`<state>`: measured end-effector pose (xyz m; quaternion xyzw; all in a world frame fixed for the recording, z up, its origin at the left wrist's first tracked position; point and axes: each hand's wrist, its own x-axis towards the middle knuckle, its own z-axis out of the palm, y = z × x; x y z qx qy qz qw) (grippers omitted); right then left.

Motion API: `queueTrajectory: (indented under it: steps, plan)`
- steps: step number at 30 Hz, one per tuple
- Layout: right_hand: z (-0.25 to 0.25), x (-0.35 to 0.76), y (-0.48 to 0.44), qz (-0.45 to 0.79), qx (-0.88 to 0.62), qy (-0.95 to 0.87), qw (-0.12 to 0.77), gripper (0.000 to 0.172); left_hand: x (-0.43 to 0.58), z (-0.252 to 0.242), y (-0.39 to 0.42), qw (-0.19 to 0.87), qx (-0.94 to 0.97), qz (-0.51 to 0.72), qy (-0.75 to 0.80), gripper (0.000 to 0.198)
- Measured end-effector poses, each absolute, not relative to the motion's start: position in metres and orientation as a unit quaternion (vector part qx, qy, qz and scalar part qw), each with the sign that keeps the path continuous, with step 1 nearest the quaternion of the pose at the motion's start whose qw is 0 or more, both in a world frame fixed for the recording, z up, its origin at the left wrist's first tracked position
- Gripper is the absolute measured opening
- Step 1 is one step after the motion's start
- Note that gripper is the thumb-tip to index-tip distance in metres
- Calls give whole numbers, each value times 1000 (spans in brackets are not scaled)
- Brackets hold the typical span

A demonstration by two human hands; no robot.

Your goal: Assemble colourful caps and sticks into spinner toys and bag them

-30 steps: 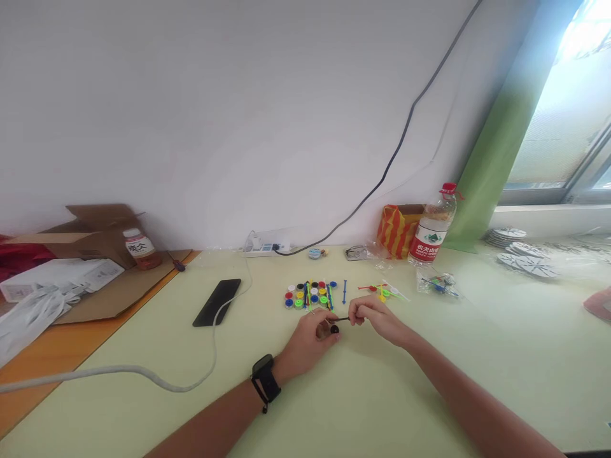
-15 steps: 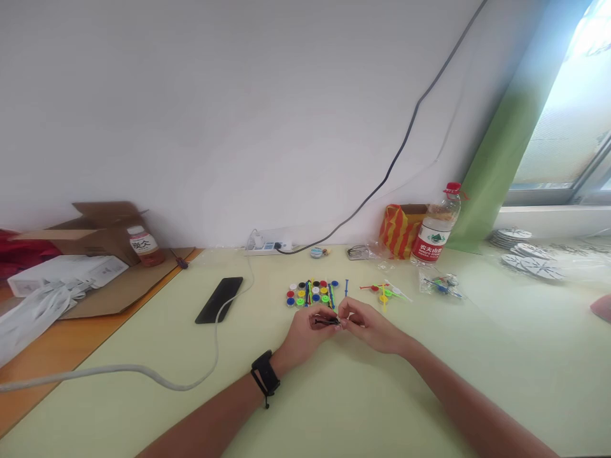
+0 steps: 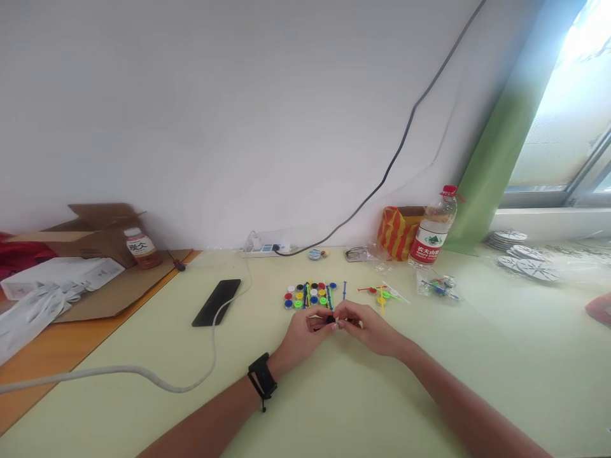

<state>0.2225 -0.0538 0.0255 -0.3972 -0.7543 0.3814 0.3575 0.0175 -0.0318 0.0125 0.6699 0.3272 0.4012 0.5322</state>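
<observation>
Over the table, my left hand (image 3: 305,332) and my right hand (image 3: 366,327) meet with fingertips nearly touching. A small black plastic piece (image 3: 330,320) is pinched in my left fingers, mostly covered by them. My right thumb and forefinger are closed at its right end, where a tiny pale bit shows, too small to name. Just beyond lie rows of coloured discs (image 3: 298,296) in red, blue, yellow, green, white and black, with coloured plastic sticks (image 3: 329,296) among them. One blue stick (image 3: 344,290) lies apart. To the right are sticks with discs on them (image 3: 382,299).
A phone (image 3: 217,302) and a white cable (image 3: 214,343) lie left. Along the wall stand a power strip (image 3: 267,250), a striped bag (image 3: 396,232) and a large water bottle (image 3: 432,232). A clear bag of parts (image 3: 442,286) and patterned round plates (image 3: 537,270) are right.
The black stick that stuck out between my left fingers no longer shows; a rounder black part shows there now. My hands stay together, and the view has shifted slightly.
</observation>
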Motion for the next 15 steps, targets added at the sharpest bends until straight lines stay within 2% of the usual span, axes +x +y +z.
queueTrajectory:
  steps: [6, 15]
  plan:
    - [29, 219, -58, 367, -394, -754, 377, 14, 18, 10, -33, 558, 657, 398, 315, 27]
    - [25, 220, -54, 343, -409, -760, 371, 16, 17, 10, -30, 530, 673, 402, 322, 26]
